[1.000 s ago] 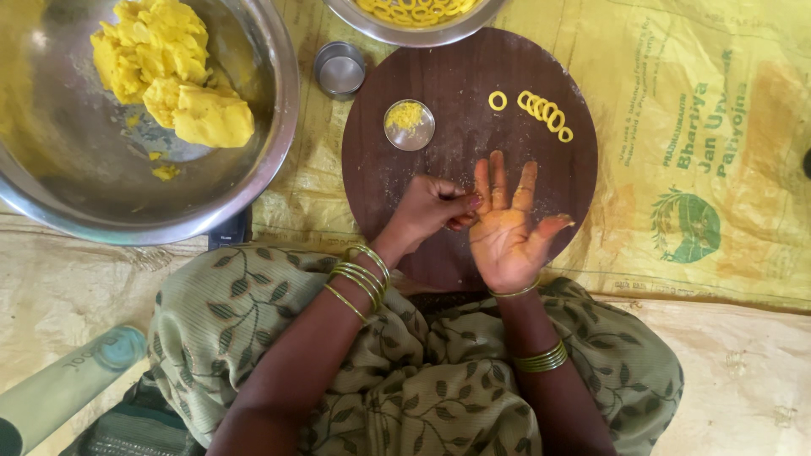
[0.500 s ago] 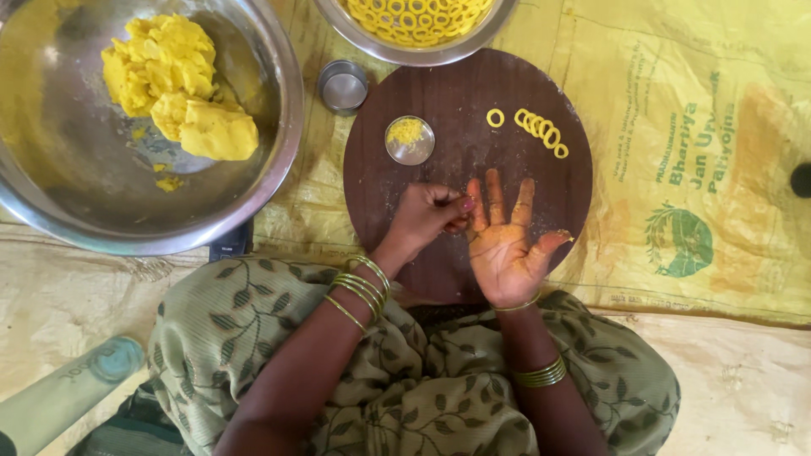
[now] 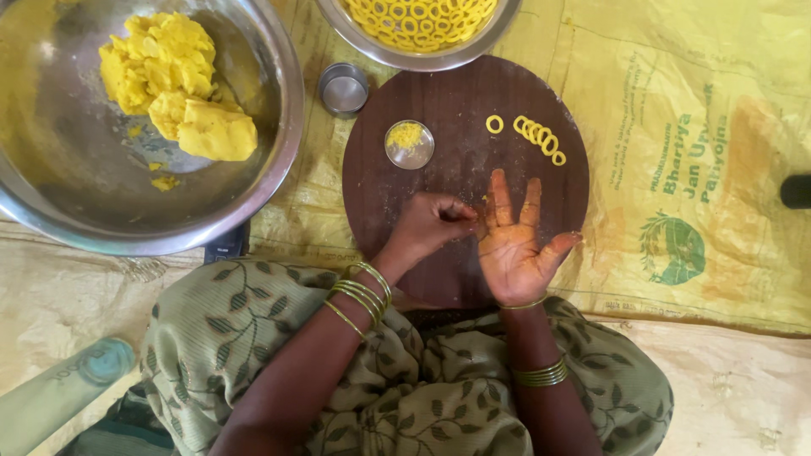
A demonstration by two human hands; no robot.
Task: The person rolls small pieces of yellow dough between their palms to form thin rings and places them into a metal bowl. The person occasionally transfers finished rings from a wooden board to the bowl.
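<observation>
Dough rings, small and yellow, lie in a short overlapping row on the far right part of the round dark wooden board, with one single ring just left of the row. Nearest to me I see my lap in green leaf-print cloth, bangles on both wrists. My left hand rests over the near middle of the board, grip closed, fingertips pinched together right against the edge of my right palm; I cannot tell whether a bit of dough sits in the pinch. My right hand is palm up, grip wide apart, fingers spread and stained yellow, holding nothing I can see. Further out on the board sits a small steel dish with yellow crumbs in it. Just off the board's far left edge stands a small steel cup. To the far left is a big steel bowl holding lumps of yellow dough. At the top, touching the board's far rim, is another steel bowl full of finished yellow rings. Everything sits on a yellow printed sack spread on the floor.
</observation>
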